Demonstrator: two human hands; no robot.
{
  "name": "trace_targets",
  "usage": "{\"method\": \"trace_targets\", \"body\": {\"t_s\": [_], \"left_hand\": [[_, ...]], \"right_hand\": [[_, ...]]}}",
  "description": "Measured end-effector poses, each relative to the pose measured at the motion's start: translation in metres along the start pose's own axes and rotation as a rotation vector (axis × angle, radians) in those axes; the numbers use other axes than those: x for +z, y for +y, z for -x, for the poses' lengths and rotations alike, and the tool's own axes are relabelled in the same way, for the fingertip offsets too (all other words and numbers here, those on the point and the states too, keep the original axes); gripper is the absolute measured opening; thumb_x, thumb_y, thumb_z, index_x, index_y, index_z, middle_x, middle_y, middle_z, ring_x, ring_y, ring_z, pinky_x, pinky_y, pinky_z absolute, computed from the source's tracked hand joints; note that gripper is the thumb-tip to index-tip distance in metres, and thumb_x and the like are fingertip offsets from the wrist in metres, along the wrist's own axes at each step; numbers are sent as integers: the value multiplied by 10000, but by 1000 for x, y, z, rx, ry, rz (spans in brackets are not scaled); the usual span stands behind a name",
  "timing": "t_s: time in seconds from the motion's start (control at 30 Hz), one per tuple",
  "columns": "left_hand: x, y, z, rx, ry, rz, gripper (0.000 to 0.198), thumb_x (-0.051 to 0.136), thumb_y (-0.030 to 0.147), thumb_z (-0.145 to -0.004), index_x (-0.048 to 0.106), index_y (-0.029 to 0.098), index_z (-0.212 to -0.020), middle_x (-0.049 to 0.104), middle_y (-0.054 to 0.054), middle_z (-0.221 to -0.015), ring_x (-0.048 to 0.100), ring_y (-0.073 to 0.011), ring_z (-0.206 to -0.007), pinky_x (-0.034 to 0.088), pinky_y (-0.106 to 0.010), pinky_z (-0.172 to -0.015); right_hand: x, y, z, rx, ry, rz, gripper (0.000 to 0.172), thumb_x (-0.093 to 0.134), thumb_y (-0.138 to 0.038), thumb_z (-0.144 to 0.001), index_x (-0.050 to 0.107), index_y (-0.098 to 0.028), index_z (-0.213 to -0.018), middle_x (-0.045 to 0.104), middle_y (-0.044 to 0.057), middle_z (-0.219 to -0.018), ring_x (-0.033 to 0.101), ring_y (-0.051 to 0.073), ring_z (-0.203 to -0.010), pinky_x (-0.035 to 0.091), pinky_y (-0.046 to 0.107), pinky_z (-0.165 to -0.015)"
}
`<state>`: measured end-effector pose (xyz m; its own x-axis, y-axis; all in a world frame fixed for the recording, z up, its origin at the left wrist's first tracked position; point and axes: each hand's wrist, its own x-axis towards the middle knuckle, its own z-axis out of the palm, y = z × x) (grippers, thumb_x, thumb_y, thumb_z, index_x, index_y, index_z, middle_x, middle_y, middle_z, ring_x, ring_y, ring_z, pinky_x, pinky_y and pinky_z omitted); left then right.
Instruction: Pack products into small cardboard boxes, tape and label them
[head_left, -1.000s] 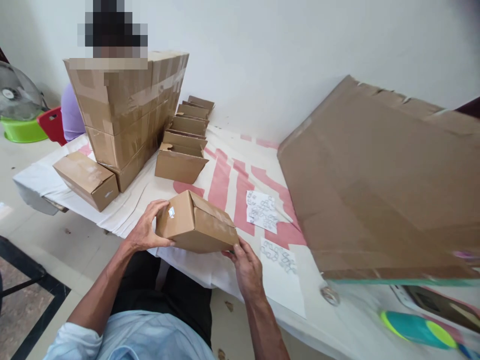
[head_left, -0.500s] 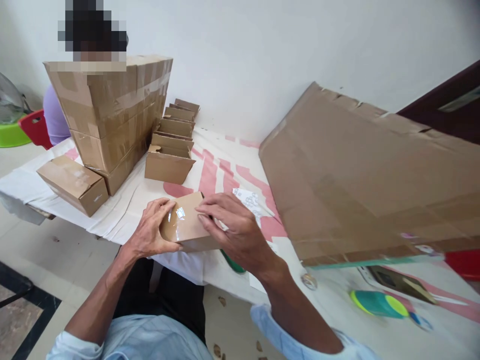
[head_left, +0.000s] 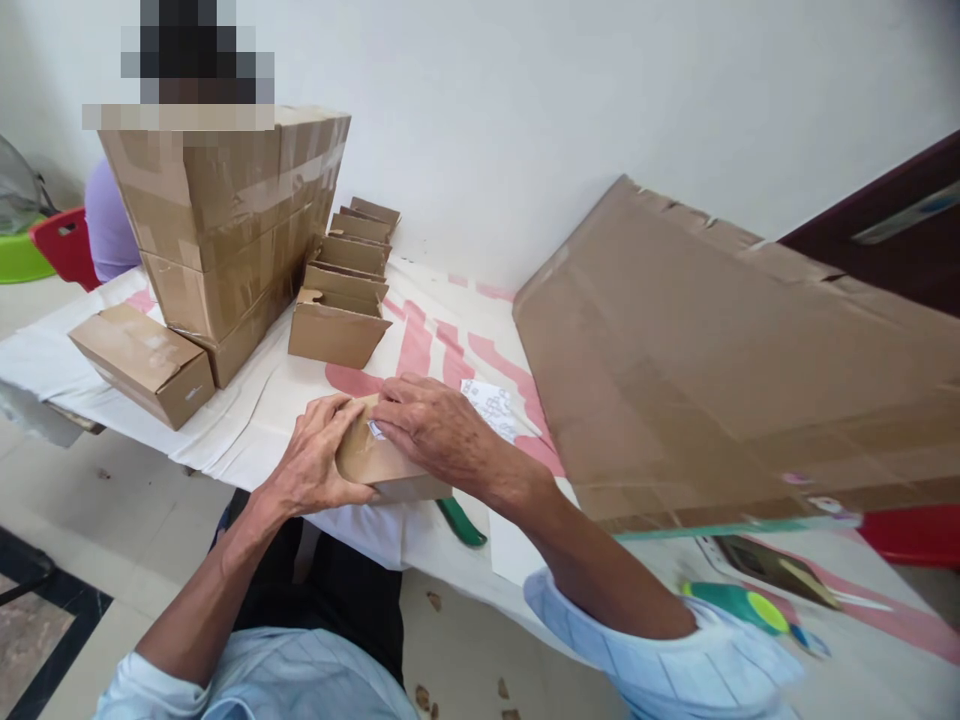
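A small brown cardboard box (head_left: pixel 382 470) lies at the near edge of the table, a small white sticker (head_left: pixel 374 431) on its top. My left hand (head_left: pixel 319 465) grips the box's left end, fingers curled over it. My right hand (head_left: pixel 427 425) lies across the top of the box, its fingertips pressed flat on the sticker. A sheet of printed stickers (head_left: pixel 495 405) lies just behind my right hand. A green handle (head_left: pixel 461 522) pokes out from under the box at the table edge.
A tall stack of taped cartons (head_left: pixel 225 220) stands at back left with a person behind it. A closed small box (head_left: pixel 142 360) and a row of open small boxes (head_left: pixel 341 325) lie near it. A large flat cardboard sheet (head_left: pixel 720 350) fills the right. A green-yellow tool (head_left: pixel 750 605) lies near right.
My right hand came from the box's right end up over its top and now presses on the sticker. The box has been turned and set flatter on the table.
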<state>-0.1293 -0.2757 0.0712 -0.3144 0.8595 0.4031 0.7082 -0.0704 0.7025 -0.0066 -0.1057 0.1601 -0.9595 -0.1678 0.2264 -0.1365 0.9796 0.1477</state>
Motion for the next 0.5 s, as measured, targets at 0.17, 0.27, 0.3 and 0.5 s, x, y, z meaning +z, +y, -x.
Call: {"method": "trace_targets", "body": {"t_s": [0.17,0.27,0.3,0.5], "left_hand": [[3,0,-2,13,-9,-2,1132,964,368,-604,430,287,-1599,478,-162,-1519,418,-429,-1450,380,-630,-1213],[4,-1,-2,13,-13,-6,1138,967,382,-597,428,294,-1595,478,-164,-1519,418,-433,-1449,382,-632,-1206],[5,-1,-2,13,-14,-7,1139,967,385,-595,429,292,-1594,478,-166,-1520,418,-435,-1447,381,-635,-1203],[4,-1,-3,7,-30,10,1119,947,406,-617,424,313,-1602,459,-163,-1544,396,-455,-1460,371,-654,-1197]], "right_hand": [[3,1,0,-8,-1,-8,241,552,-94,-1016,761,-186,-942,685,70,-904,603,213,-899,467,333,-780],[4,3,0,-6,-17,-15,233,562,-99,-1014,768,-189,-958,695,73,-918,612,213,-911,485,338,-805],[4,3,0,-9,-27,-18,233,560,-102,-1016,770,-188,-962,699,75,-925,618,214,-915,493,341,-816],[5,6,-1,5,-62,-83,273,530,-73,-999,772,-200,-1012,740,80,-994,657,222,-979,533,356,-872]]}}
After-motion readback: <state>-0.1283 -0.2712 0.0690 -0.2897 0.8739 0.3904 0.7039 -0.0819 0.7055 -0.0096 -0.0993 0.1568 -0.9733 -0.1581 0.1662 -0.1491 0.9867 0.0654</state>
